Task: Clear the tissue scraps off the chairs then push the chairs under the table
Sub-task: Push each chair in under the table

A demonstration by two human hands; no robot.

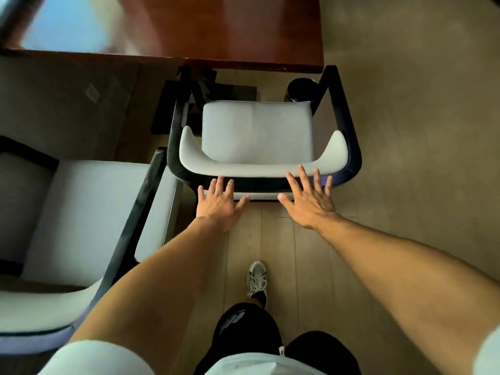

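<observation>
A white-cushioned chair (257,131) with a dark frame faces the reddish-brown wooden table (216,31), its front just at the table's near edge. Its seat shows no tissue scraps. My left hand (220,200) and my right hand (308,197) reach toward the back of its dark backrest, fingers spread, fingertips at or touching the rim; neither holds anything. A second white chair (81,212) stands at the left, turned sideways, its seat also bare of scraps.
A dark round bin (301,89) stands by the chair's front right leg under the table edge. Dark table legs (194,90) lie behind the chair's left side. Wooden floor (270,239) under my feet, beige carpet (419,131) to the right.
</observation>
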